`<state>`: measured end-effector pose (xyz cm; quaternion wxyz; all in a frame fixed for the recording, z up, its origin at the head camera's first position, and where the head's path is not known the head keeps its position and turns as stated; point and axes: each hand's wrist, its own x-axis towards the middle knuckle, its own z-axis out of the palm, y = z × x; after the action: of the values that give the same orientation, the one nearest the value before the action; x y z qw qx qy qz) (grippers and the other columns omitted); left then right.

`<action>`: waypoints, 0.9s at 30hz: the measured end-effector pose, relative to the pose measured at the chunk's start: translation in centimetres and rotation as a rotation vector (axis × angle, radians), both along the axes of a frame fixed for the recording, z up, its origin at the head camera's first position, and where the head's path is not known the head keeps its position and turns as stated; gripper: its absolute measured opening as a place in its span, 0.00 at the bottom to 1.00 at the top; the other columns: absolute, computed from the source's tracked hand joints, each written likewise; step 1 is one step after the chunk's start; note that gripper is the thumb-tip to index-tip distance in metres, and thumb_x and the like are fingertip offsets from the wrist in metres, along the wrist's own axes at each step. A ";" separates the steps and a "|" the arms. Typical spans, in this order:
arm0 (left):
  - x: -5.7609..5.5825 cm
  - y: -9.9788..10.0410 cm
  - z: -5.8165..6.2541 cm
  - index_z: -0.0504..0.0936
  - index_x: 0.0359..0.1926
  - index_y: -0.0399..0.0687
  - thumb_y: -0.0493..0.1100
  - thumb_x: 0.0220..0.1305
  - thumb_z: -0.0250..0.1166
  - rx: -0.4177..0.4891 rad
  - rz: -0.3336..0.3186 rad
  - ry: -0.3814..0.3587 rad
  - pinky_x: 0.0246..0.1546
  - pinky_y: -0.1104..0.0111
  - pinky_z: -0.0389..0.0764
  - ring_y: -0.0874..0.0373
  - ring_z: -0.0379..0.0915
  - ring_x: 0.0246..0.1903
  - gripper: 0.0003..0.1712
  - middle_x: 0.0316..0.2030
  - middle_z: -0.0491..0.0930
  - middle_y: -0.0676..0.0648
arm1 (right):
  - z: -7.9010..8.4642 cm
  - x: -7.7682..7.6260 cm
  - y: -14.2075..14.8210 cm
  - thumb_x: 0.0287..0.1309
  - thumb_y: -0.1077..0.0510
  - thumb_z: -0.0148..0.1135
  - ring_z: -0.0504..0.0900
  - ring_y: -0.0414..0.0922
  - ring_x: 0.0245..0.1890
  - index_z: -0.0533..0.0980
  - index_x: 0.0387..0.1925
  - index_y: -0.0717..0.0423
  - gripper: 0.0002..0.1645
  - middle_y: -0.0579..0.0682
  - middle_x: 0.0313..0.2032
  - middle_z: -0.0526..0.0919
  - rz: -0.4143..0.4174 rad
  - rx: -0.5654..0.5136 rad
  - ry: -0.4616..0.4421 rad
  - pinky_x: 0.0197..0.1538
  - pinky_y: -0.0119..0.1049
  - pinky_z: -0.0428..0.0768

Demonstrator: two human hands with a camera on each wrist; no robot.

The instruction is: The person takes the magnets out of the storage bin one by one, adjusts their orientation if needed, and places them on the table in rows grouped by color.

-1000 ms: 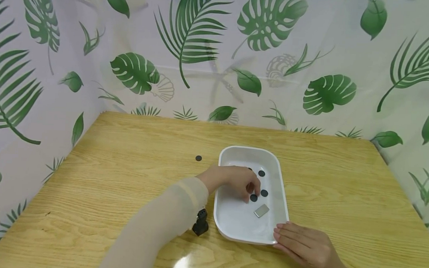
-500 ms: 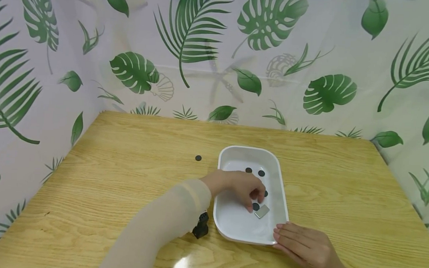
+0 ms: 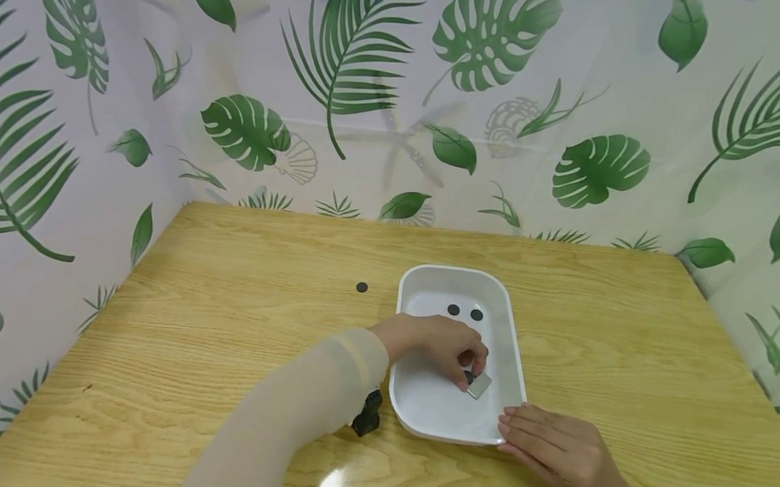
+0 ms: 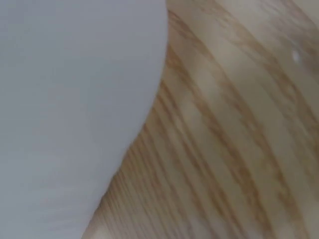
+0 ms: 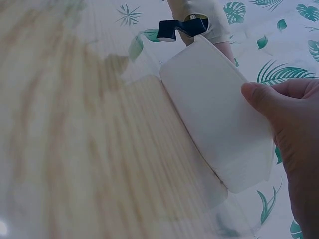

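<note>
Right hand (image 3: 560, 451): fingers straight, together, touching the near right corner of the white tray (image 3: 425, 401). Left hand (image 3: 449, 346): palm down over the tray, wrist across its left rim, thumb and finger pinching a black disc (image 3: 468, 376) beside a metal block (image 3: 480, 388).

The left hand (image 3: 447, 344) partly covers the black disc (image 3: 469, 378) between its finger and thumb, and nearly hides another disc (image 3: 486, 351) just beyond its fingers. Behind it, the sleeve (image 3: 311, 400) overlaps a black device (image 3: 368, 417). The left wrist view is blurred. The right wrist view's edge crops the right hand (image 5: 299, 119), its fingers mostly hidden behind the white tray (image 5: 214, 119).
</note>
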<state>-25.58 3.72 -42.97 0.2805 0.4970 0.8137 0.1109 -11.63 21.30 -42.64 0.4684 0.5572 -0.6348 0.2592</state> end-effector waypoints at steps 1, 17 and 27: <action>0.0 0.0 -0.1 0.79 0.38 0.60 0.52 0.55 0.70 -0.004 -0.010 0.015 0.35 0.79 0.66 0.67 0.66 0.34 0.11 0.33 0.72 0.57 | 0.0 0.0 0.0 0.58 0.60 0.64 0.85 0.46 0.27 0.85 0.28 0.63 0.10 0.57 0.26 0.86 0.000 0.000 0.001 0.31 0.34 0.81; -0.2 -0.5 -0.1 0.77 0.37 0.54 0.44 0.60 0.66 0.030 -0.027 -0.028 0.39 0.83 0.66 0.68 0.65 0.37 0.06 0.36 0.71 0.56 | 0.1 0.3 0.1 0.60 0.59 0.62 0.86 0.48 0.27 0.85 0.28 0.63 0.11 0.58 0.28 0.86 -0.012 0.024 -0.051 0.33 0.34 0.82; -0.7 -1.5 0.6 0.75 0.38 0.51 0.43 0.61 0.66 -0.012 0.054 0.005 0.36 0.79 0.68 0.65 0.66 0.34 0.07 0.33 0.73 0.55 | -0.1 0.4 0.3 0.60 0.59 0.62 0.86 0.49 0.28 0.85 0.30 0.63 0.11 0.58 0.29 0.86 -0.023 0.035 -0.069 0.37 0.35 0.82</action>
<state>-26.25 2.25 -42.37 0.2784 0.4732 0.8283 0.1123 -11.25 21.63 -42.74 0.4395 0.5489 -0.6611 0.2617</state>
